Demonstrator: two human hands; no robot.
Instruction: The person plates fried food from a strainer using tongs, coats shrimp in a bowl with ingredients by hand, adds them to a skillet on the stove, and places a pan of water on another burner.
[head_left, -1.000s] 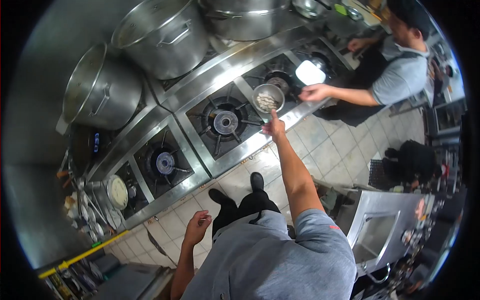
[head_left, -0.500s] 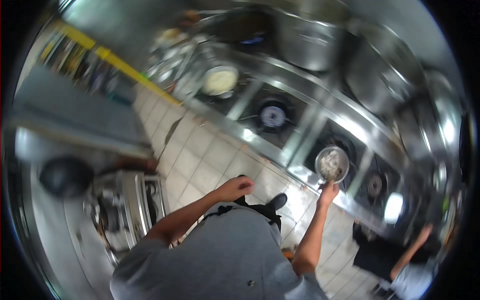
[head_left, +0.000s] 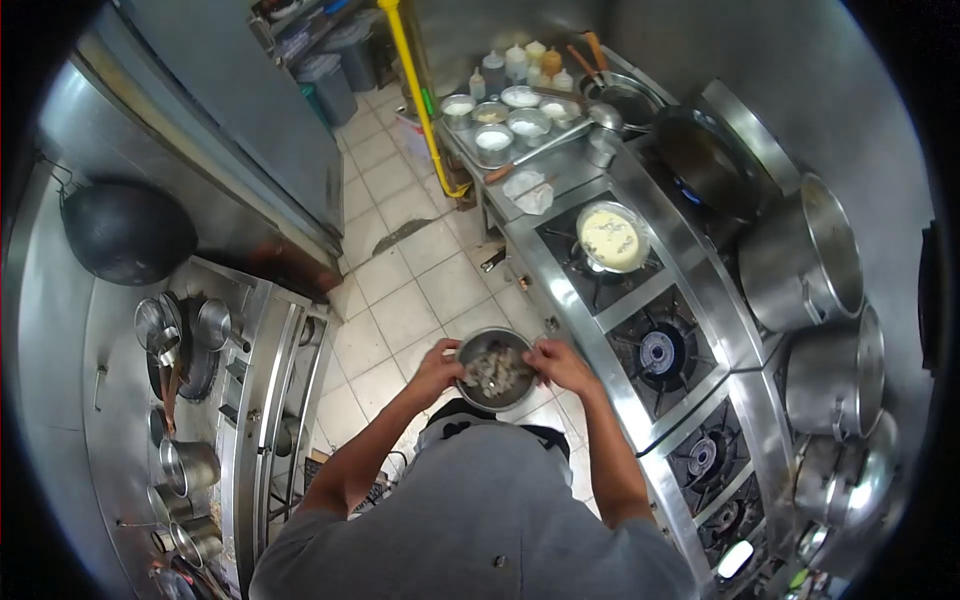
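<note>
A round metal bowl [head_left: 512, 404] is held in front of my waist, above the tiled floor. Pale, chunky food pieces [head_left: 492, 370] lie in it; their kind I cannot make out. My left hand [head_left: 437, 371] grips the bowl's left rim, and my right hand [head_left: 562, 364] grips the opposite rim. To the right, on a stove burner, sits a metal pan [head_left: 640, 262] with a creamy yellowish mixture [head_left: 608, 237], apart from both hands.
Bare burners [head_left: 657, 352] line the stove at my right, with large pots [head_left: 800, 255] behind them. Ahead are squeeze bottles [head_left: 516, 65], small tubs [head_left: 493, 150] and a ladle [head_left: 545, 146]. A yellow pipe [head_left: 412, 85] rises nearby. Saucepans [head_left: 188, 466] and a black wok [head_left: 128, 232] are leftward.
The bowl has moved from over the stove edge to in front of my body. My left hand has come onto its rim beside the right. My view has turned.
</note>
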